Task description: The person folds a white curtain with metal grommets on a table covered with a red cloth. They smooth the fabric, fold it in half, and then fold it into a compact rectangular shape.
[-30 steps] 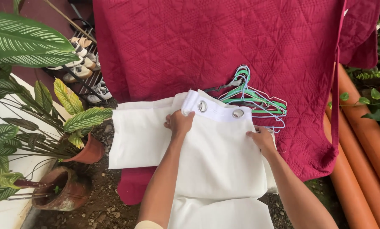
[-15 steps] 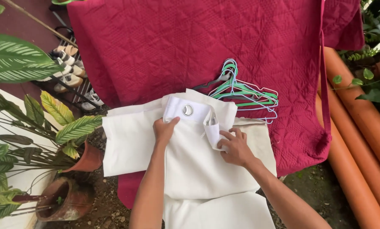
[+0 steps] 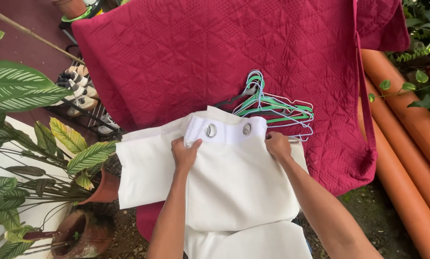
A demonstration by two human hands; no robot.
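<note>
A white curtain (image 3: 234,187) with metal eyelets (image 3: 210,130) along its top band lies folded over a dark red quilted blanket (image 3: 215,52). My left hand (image 3: 184,154) grips the curtain's top band at its left corner. At the band's right corner my right hand (image 3: 277,145) pinches the cloth. Both hands hold the band spread flat between them. A bunch of green, white and dark clothes hangers (image 3: 272,106) rests on the blanket just beyond the curtain.
Potted plants with striped leaves (image 3: 28,139) and clay pots (image 3: 83,232) stand at the left. Orange pipes (image 3: 411,158) run down the right side. Several shoes on a rack (image 3: 78,96) sit behind the blanket's left edge. Bare soil shows below.
My right hand has moved right, from the middle of the band to its right corner, spreading the band out. A second eyelet now shows. The view has shifted slightly.
</note>
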